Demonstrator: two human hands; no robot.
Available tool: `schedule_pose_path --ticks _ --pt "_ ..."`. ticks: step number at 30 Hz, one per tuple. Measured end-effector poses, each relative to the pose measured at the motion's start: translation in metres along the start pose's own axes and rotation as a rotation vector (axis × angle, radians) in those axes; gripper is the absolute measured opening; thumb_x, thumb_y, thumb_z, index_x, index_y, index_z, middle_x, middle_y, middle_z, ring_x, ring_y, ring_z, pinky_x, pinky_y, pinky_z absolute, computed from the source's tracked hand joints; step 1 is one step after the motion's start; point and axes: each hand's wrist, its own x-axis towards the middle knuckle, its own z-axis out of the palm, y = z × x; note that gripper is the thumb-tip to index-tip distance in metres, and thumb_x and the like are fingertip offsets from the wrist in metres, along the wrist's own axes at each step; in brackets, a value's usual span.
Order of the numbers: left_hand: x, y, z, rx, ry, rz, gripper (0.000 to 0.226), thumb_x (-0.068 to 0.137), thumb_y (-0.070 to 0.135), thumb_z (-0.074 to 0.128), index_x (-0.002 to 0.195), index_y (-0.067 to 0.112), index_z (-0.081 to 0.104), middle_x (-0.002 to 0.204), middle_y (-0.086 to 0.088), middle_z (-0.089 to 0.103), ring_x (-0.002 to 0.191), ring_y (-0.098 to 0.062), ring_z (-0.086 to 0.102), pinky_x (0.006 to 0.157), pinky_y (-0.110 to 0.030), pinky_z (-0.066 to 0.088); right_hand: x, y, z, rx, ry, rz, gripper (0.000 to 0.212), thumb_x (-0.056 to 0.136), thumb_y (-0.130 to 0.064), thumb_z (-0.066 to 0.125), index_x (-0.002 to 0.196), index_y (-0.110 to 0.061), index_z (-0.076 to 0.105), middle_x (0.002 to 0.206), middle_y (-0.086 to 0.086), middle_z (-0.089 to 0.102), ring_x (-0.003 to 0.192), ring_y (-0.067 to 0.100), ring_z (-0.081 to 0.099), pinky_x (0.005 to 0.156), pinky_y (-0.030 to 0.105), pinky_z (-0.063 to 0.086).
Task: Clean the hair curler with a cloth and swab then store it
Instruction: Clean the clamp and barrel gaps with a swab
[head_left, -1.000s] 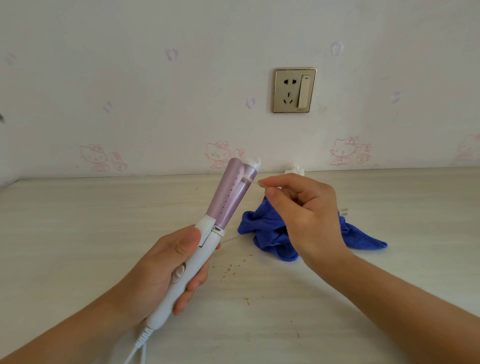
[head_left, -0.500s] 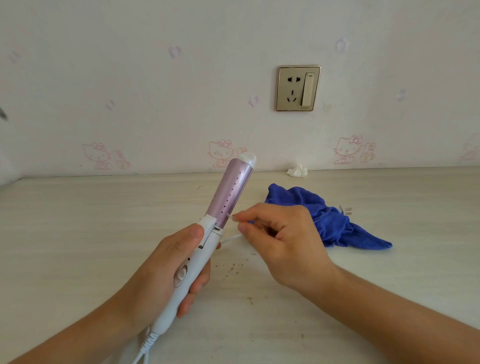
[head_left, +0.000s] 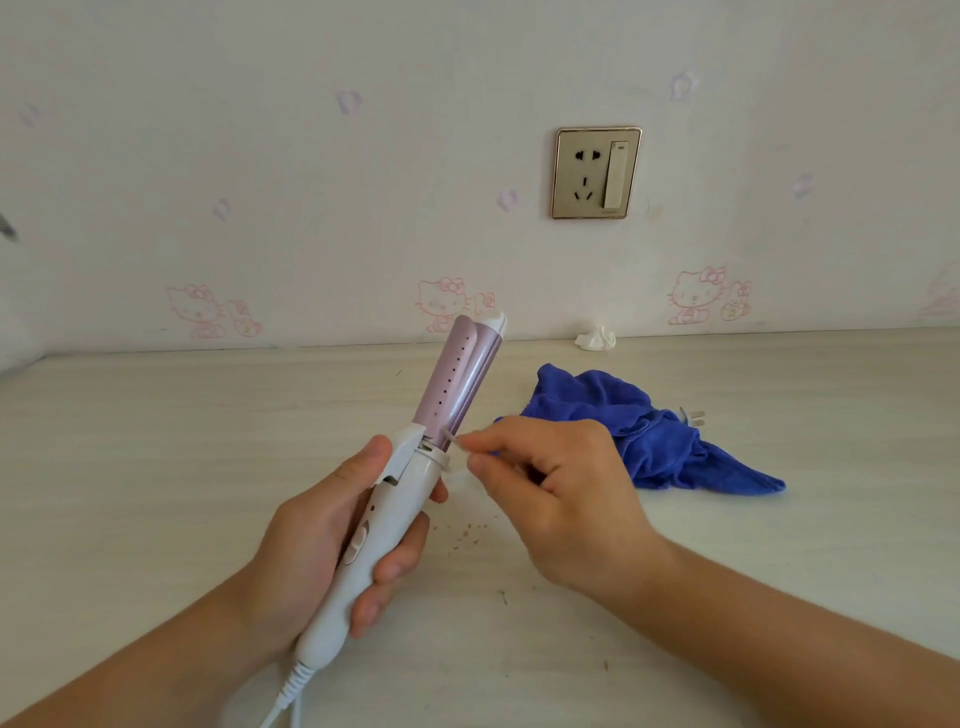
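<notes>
My left hand (head_left: 332, 540) grips the white handle of the hair curler (head_left: 410, 467), which points up and slightly right with its lilac barrel above. My right hand (head_left: 550, 493) pinches a thin white swab (head_left: 451, 439) between thumb and forefinger. The swab's tip touches the base of the barrel, where it meets the white collar. A crumpled blue cloth (head_left: 649, 431) lies on the table behind my right hand. The curler's white cord (head_left: 283, 701) hangs off the bottom of the frame.
A pale wooden table (head_left: 156, 467) runs to a wall with cartoon-cat stickers. A gold wall socket (head_left: 596, 173) sits above. A crumpled white tissue (head_left: 596, 339) lies at the table's back edge. A white plug (head_left: 693, 417) peeks from behind the cloth. Brown specks (head_left: 467, 535) dot the table.
My right hand has moved the swab down from the barrel's tip to its base. The curler has turned slightly, so the gap between its two plates shows.
</notes>
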Motion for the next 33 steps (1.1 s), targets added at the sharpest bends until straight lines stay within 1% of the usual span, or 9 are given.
schedule_pose_path --ticks 3,7,10,14,21,23,27,30,33 --pt "0.001 -0.001 -0.001 0.046 -0.002 -0.012 0.067 0.089 0.067 0.046 0.103 0.005 0.067 0.059 -0.015 0.041 0.029 -0.018 0.041 0.036 -0.021 0.040 0.013 0.004 -0.015 0.049 0.083 0.085 0.018 0.093 -0.012 0.063 0.098 -0.020 0.080 0.049 -0.001 0.050 0.043 0.010 0.039 0.046 0.016 0.033" --pt "0.002 -0.005 0.001 0.122 0.011 0.007 0.074 0.083 0.073 0.052 0.106 0.005 0.068 0.059 -0.014 0.045 0.031 -0.019 0.042 0.037 -0.022 0.041 0.030 0.014 -0.036 0.074 0.278 0.218 0.023 0.096 -0.005 0.066 0.092 -0.023 0.078 0.051 0.006 0.049 0.045 0.005 0.036 0.047 0.015 0.033" --pt "0.001 -0.005 0.003 0.195 0.079 0.060 0.073 0.079 0.077 0.055 0.103 0.010 0.068 0.060 -0.012 0.050 0.033 -0.020 0.042 0.038 -0.023 0.041 0.018 0.008 -0.022 0.065 0.170 0.163 0.016 0.096 -0.007 0.066 0.097 -0.016 0.079 0.048 -0.005 0.048 0.044 0.005 0.038 0.048 0.018 0.034" --pt "0.000 0.002 0.000 0.252 0.121 0.139 0.086 0.072 0.084 0.065 0.107 0.006 0.061 0.061 -0.012 0.053 0.034 -0.020 0.043 0.039 -0.023 0.040 0.001 -0.005 -0.003 0.037 0.017 0.057 0.015 0.093 -0.013 0.064 0.097 -0.014 0.079 0.050 0.005 0.051 0.043 0.012 0.040 0.046 0.017 0.033" --pt "-0.002 -0.002 0.009 0.448 0.165 0.140 0.062 0.080 0.077 0.060 0.102 0.020 0.062 0.065 -0.006 0.055 0.045 -0.022 0.044 0.042 -0.029 0.040 0.026 0.008 -0.030 0.100 0.240 0.237 0.019 0.096 -0.005 0.067 0.092 -0.018 0.079 0.055 0.013 0.056 0.044 0.004 0.036 0.046 0.015 0.033" --pt "-0.002 -0.003 0.012 0.504 0.222 0.174 0.053 0.079 0.075 0.058 0.096 0.025 0.062 0.063 -0.003 0.055 0.045 -0.020 0.045 0.043 -0.030 0.041 0.016 0.005 -0.018 0.078 0.143 0.206 0.017 0.096 -0.005 0.067 0.090 -0.017 0.077 0.048 0.001 0.052 0.042 0.004 0.037 0.046 0.014 0.032" --pt "-0.005 -0.001 0.013 0.570 0.279 0.246 0.048 0.081 0.073 0.057 0.095 0.027 0.062 0.061 0.000 0.054 0.044 -0.018 0.047 0.044 -0.029 0.042 0.001 0.000 -0.002 0.059 -0.018 0.140 0.013 0.095 -0.007 0.068 0.095 -0.015 0.078 0.050 0.003 0.051 0.043 0.005 0.039 0.048 0.013 0.032" --pt "-0.006 -0.001 0.012 0.607 0.268 0.255 0.047 0.083 0.073 0.056 0.096 0.028 0.062 0.061 0.003 0.053 0.047 -0.017 0.046 0.045 -0.028 0.040 0.014 0.004 -0.017 0.067 0.076 0.178 0.019 0.094 -0.009 0.067 0.088 -0.024 0.077 0.048 -0.003 0.047 0.045 0.005 0.036 0.048 0.017 0.033" --pt "-0.006 -0.005 0.013 0.670 0.259 0.263 0.046 0.084 0.074 0.055 0.097 0.030 0.061 0.060 0.003 0.053 0.046 -0.016 0.046 0.046 -0.028 0.041 0.028 0.008 -0.032 0.103 0.225 0.247 0.023 0.095 -0.006 0.068 0.085 -0.023 0.078 0.054 0.012 0.056 0.045 0.007 0.036 0.046 0.017 0.034"
